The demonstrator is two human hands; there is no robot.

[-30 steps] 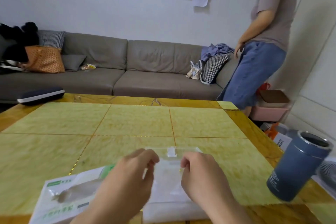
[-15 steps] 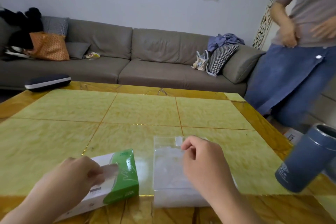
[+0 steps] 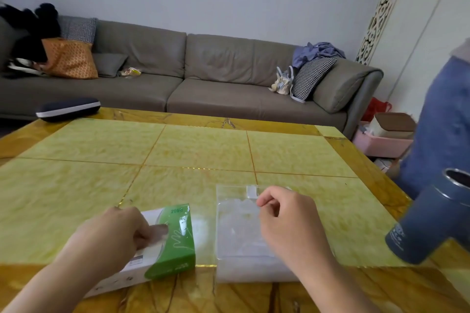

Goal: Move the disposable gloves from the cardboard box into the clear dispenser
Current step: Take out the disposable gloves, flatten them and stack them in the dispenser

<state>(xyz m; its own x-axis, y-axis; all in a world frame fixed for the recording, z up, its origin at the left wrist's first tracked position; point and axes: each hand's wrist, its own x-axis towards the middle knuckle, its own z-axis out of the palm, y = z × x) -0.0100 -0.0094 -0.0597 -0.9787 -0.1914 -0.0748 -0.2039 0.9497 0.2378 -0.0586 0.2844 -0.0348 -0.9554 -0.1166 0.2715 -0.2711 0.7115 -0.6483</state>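
The left hand (image 3: 112,234) pinches gloves at the cardboard box (image 3: 173,244) opening. The right hand (image 3: 287,221) hovers clenched, grasping nothing, over the clear dispenser (image 3: 236,231) on the table (image 3: 203,150).

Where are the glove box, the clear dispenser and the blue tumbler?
glove box (image 3: 175,241): head view, green top face.
clear dispenser (image 3: 236,231): head view, transparent lid.
blue tumbler (image 3: 429,223): head view, side wall.
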